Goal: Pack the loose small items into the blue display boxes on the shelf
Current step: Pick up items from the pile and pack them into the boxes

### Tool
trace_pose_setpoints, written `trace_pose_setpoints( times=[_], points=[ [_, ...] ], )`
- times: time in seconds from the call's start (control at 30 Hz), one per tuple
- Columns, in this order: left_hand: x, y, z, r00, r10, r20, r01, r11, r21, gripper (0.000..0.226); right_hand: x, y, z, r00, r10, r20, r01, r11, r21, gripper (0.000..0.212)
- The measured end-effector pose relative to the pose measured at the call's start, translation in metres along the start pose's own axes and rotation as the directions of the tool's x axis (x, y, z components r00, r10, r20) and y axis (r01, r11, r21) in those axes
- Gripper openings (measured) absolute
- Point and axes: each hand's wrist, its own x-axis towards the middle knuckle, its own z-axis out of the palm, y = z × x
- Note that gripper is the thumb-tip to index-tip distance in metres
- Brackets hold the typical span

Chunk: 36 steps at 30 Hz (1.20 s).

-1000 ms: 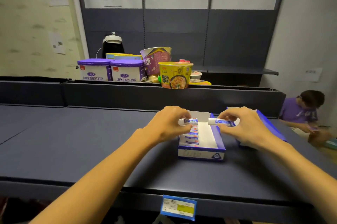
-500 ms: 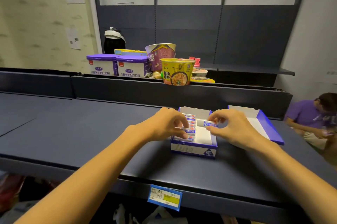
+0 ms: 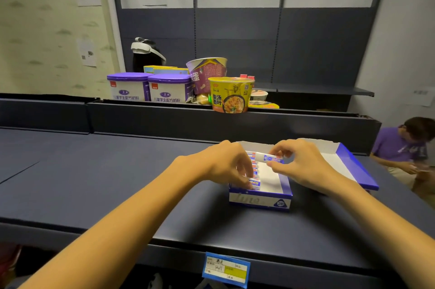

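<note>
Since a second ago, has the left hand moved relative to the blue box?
Yes. The left hand has come down toward the near end of the blue box, now setting its item in the left row.

My left hand covers part of the eraser row. Price tag text too blurry to read. Seated person cut off by the right edge.
</note>
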Motion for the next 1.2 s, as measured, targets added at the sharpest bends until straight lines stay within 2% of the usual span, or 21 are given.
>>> trace_pose_setpoints(
  times=[0.27, 0.6, 0.77, 0.9, 1.13, 1.2],
  points=[
    [0.001, 0.000, -0.002, 0.998, 0.016, 0.059, -0.017, 1.000, 0.020, 0.033, -0.002, -0.001, -0.003, 1.000, 0.031, -0.001, -0.031, 0.999, -0.013, 0.022],
    [0.010, 0.005, -0.008, 0.978, -0.014, 0.206, 0.001, 0.998, 0.061, 0.032, -0.002, -0.003, -0.006, 0.999, 0.046, -0.008, -0.046, 0.999, -0.028, 0.021],
    [0.015, 0.006, -0.006, 0.974, -0.054, 0.219, 0.034, 0.995, 0.096, 0.033, -0.002, -0.001, -0.005, 0.998, 0.053, -0.015, -0.053, 0.998, -0.040, 0.021],
    [0.018, 0.007, -0.003, 0.968, -0.035, 0.248, 0.005, 0.993, 0.121, 0.031, -0.003, 0.003, -0.004, 0.999, 0.048, -0.016, -0.049, 0.998, -0.050, 0.021],
    [0.020, 0.004, -0.007, 0.953, -0.014, 0.304, -0.016, 0.995, 0.096, 0.029, 0.000, 0.011, -0.002, 0.997, 0.073, -0.025, -0.074, 0.997, -0.032, 0.021],
    [0.022, 0.001, -0.009, 0.961, -0.005, 0.276, -0.011, 0.998, 0.055, 0.028, 0.003, 0.012, -0.001, 0.996, 0.077, -0.033, -0.079, 0.996, -0.033, 0.021]
  ],
)
